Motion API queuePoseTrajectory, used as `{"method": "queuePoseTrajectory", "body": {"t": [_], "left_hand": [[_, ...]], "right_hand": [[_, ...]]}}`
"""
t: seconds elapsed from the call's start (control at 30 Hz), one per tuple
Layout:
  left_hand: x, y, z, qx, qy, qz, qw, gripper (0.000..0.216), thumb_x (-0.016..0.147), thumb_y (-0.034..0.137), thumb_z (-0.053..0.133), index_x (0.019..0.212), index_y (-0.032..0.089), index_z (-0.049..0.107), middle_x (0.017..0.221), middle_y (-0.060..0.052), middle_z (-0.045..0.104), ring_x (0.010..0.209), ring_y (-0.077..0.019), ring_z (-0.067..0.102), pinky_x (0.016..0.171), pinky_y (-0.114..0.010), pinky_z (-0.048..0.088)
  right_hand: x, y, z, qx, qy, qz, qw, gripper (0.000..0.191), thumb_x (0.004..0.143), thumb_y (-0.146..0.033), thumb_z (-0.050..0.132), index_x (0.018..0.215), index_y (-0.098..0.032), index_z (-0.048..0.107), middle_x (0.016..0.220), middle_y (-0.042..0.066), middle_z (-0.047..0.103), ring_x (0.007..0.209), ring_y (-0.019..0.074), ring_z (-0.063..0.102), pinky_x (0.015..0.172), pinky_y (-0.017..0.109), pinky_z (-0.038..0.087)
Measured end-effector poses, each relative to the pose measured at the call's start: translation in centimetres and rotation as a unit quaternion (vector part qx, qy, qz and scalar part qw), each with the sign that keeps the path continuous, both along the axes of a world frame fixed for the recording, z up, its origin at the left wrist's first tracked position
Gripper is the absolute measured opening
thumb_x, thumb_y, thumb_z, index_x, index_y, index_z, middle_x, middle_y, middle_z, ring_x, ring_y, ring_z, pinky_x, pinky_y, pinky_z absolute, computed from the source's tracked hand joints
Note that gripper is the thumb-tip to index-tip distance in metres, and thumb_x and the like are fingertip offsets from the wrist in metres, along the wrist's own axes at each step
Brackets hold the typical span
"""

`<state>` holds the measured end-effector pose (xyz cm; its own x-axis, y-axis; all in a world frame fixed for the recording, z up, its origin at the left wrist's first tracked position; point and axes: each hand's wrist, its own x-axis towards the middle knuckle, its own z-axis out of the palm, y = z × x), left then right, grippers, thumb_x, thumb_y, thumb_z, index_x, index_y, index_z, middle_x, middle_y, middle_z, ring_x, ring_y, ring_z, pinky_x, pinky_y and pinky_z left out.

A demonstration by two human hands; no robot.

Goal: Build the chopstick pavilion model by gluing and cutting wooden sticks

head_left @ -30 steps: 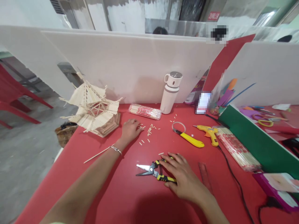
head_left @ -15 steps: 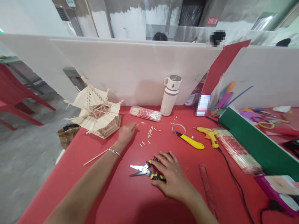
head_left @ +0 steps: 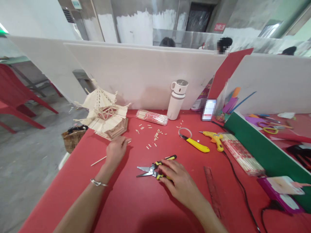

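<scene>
My left hand rests on the red table just in front of a pavilion model built of wooden sticks. Its fingers are curled, and a short stick piece shows at the fingertips. My right hand lies over the lower yellow-and-black handle of a pair of shears, fingers bent round it. The blades are parted and point left. Several cut stick pieces are scattered between my hands and the back wall.
A white bottle and a pack of sticks stand by the white partition. To the right lie a yellow-handled tool, a glue gun with its cable, a stick bundle and a ruler. A long skewer lies at left.
My left hand pulled back from the scattered pieces toward the model and closed its fingers. My right hand and the shears shifted slightly left, and the upper handle now shows.
</scene>
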<state>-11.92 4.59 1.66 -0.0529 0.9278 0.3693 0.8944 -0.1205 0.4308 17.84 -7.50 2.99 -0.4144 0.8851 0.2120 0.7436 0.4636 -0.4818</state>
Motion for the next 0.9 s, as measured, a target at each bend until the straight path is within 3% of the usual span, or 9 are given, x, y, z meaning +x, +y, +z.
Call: {"method": "queuePoseTrajectory", "body": {"t": [0.07, 0.13, 0.27, 0.37, 0.47, 0.57, 0.77, 0.83, 0.9], "left_hand": [[-1.7, -1.5, 0.3, -0.023, 0.044, 0.104, 0.993, 0.046, 0.098, 0.048, 0.041, 0.068, 0.021, 0.064, 0.067, -0.008, 0.065, 0.068, -0.0240, 0.060, 0.061, -0.032, 0.037], [-3.2, -2.9, 0.5, -0.010, 0.080, 0.153, 0.985, 0.052, 0.100, 0.052, 0.038, 0.065, 0.021, 0.063, 0.069, -0.010, 0.065, 0.071, -0.0257, 0.060, 0.060, -0.033, 0.035], [-4.6, -4.2, -0.3, 0.029, 0.111, 0.083, 0.990, 0.035, 0.096, 0.045, 0.049, 0.090, 0.022, 0.074, 0.102, -0.012, 0.071, 0.098, -0.0290, 0.062, 0.079, -0.037, 0.044], [-4.0, -4.0, -1.1, -0.015, 0.136, 0.048, 0.989, 0.028, 0.094, 0.039, 0.053, 0.102, 0.022, 0.074, 0.114, -0.012, 0.070, 0.103, -0.0314, 0.061, 0.083, -0.042, 0.045], [-3.2, -3.6, -1.3, -0.060, 0.153, 0.041, 0.986, 0.026, 0.094, 0.036, 0.052, 0.097, 0.022, 0.074, 0.112, -0.013, 0.069, 0.102, -0.0334, 0.060, 0.079, -0.044, 0.046], [-2.7, -3.3, -1.4, -0.056, 0.136, 0.043, 0.988, 0.026, 0.094, 0.036, 0.054, 0.096, 0.020, 0.074, 0.109, -0.013, 0.068, 0.100, -0.0341, 0.060, 0.078, -0.045, 0.047], [0.3, -0.1, -1.4, -0.038, -0.134, -0.065, 0.988, 0.022, 0.088, 0.032, 0.058, 0.098, 0.019, 0.073, 0.105, -0.012, 0.069, 0.098, -0.0276, 0.065, 0.090, -0.041, 0.052], [2.4, 2.7, -0.9, -0.061, -0.278, -0.086, 0.955, 0.020, 0.080, 0.026, 0.067, 0.097, 0.019, 0.074, 0.111, -0.011, 0.070, 0.104, -0.0274, 0.064, 0.099, -0.041, 0.049], [4.6, 6.3, -0.4, -0.056, -0.473, -0.038, 0.878, 0.023, 0.067, 0.015, 0.076, 0.090, 0.019, 0.074, 0.110, -0.010, 0.070, 0.110, -0.0275, 0.062, 0.106, -0.040, 0.044]], "right_hand": [[0.0, -0.4, 0.0, 0.000, 0.001, 0.002, 1.000, 0.030, 0.099, -0.028, 0.055, 0.126, -0.026, 0.067, 0.136, 0.008, 0.065, 0.123, 0.0228, 0.060, 0.107, 0.042, 0.048], [-0.1, -0.7, -0.1, 0.007, 0.003, 0.006, 1.000, 0.030, 0.100, -0.027, 0.053, 0.126, -0.026, 0.068, 0.133, 0.008, 0.067, 0.120, 0.0230, 0.062, 0.106, 0.042, 0.048], [-0.7, -0.6, 0.4, 0.010, 0.008, 0.021, 1.000, 0.030, 0.100, -0.027, 0.052, 0.124, -0.027, 0.070, 0.128, 0.007, 0.070, 0.117, 0.0233, 0.063, 0.104, 0.043, 0.049], [-1.3, 1.4, 1.8, -0.014, 0.004, 0.044, 0.999, 0.028, 0.101, -0.031, 0.052, 0.120, -0.028, 0.072, 0.121, 0.006, 0.073, 0.112, 0.0219, 0.065, 0.101, 0.040, 0.048], [-1.8, 5.7, 3.3, -0.044, -0.036, 0.018, 0.998, 0.028, 0.101, -0.035, 0.052, 0.117, -0.029, 0.074, 0.120, 0.002, 0.074, 0.110, 0.0194, 0.065, 0.098, 0.034, 0.048], [-1.9, 11.8, 3.8, -0.053, -0.106, -0.070, 0.990, 0.029, 0.099, -0.037, 0.054, 0.122, -0.031, 0.072, 0.127, 0.001, 0.071, 0.118, 0.0192, 0.061, 0.101, 0.030, 0.045], [-2.0, 22.9, 2.1, -0.043, -0.165, -0.152, 0.973, 0.056, 0.094, -0.035, 0.062, 0.146, -0.018, 0.053, 0.145, 0.016, 0.054, 0.131, 0.0286, 0.051, 0.108, 0.036, 0.038], [-2.4, 25.0, 1.5, -0.051, -0.184, -0.158, 0.969, 0.060, 0.092, -0.040, 0.065, 0.147, -0.019, 0.051, 0.143, 0.017, 0.054, 0.129, 0.0295, 0.052, 0.107, 0.037, 0.038], [-2.9, 26.4, 1.0, -0.057, -0.202, -0.166, 0.964, 0.061, 0.090, -0.045, 0.068, 0.143, -0.018, 0.053, 0.137, 0.018, 0.058, 0.126, 0.0315, 0.053, 0.104, 0.040, 0.039]]}}
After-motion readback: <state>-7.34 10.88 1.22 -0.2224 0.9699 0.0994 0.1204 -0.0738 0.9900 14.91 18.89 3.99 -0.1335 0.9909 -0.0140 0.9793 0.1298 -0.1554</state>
